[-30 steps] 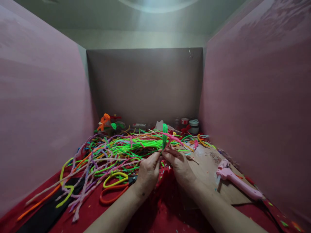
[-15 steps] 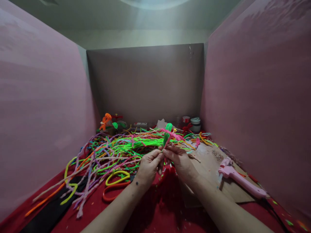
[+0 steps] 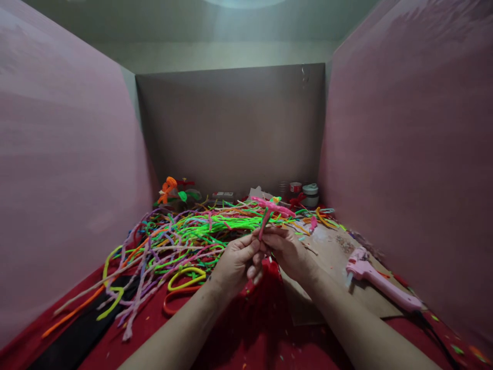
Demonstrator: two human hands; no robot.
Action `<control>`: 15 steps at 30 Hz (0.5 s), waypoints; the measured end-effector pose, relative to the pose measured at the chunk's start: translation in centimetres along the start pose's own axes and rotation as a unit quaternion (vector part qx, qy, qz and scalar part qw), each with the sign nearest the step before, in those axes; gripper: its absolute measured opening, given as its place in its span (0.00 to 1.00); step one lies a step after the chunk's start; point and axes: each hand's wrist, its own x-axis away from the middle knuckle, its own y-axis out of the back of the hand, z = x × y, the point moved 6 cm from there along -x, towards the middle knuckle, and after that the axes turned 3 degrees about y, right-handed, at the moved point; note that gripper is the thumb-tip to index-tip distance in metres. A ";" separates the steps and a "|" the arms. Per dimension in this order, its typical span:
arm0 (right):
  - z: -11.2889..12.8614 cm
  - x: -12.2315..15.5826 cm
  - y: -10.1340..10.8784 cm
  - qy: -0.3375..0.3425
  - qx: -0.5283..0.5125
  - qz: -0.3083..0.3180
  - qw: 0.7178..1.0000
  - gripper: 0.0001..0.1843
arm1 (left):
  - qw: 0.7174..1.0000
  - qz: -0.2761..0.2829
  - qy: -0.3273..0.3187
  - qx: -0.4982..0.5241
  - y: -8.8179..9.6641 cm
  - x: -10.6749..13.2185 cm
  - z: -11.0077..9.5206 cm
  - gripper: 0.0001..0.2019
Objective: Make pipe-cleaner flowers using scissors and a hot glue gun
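Left hand and right hand together here, both pinching the stem of a pink flower above red cloth! Petals and yellow centre look formed; fingers hide whether the lower end's finished.

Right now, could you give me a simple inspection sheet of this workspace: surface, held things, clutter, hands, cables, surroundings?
Surface: red cloth, with a brown board at right; small scraps scattered.
Held things: pink flower-like piece on a pink-and-green stem.
Clutter: heap of fuzzy coloured strands; scissors, partly hidden; pink glue gun on the board.
Hands: left hand and right hand both pinch the stem.
Cables: dark cord from the glue gun's handle end, towards the near right corner.
Surroundings: pink side panels, grey back panel.
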 end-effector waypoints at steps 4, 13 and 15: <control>0.2 0.1 -0.4 -0.015 -0.036 0.027 0.999 0.06 | 0.996 0.060 0.048 0.055 -0.2 0.2 0.4 0.07; 0.2 0.0 -0.1 0.012 -0.016 -0.026 0.999 0.07 | 0.997 0.052 0.061 -0.003 -0.4 0.4 -0.2 0.09; 0.1 0.0 0.4 0.027 0.015 -0.068 0.997 0.06 | 0.995 0.008 0.023 -0.092 -0.3 0.2 -0.6 0.11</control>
